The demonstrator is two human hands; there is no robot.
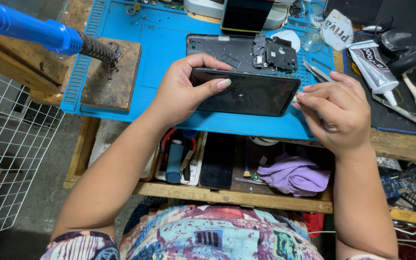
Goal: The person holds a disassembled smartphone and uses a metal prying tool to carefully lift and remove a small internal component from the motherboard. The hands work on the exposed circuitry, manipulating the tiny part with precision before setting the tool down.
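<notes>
Over blue mat [169,53]: left hand [179,94], right hand [338,113] grip phone [246,92].

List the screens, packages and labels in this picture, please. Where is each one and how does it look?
Phone screen: held between left hand and right hand above the blue mat; dark rectangle with one tiny light mark.
Glue tube: right of the mat, lying tilted; white with dark label.
Second screen: top centre, standing; black, yellow lower edge.
Flat packet: top right; white with dark print.
</notes>
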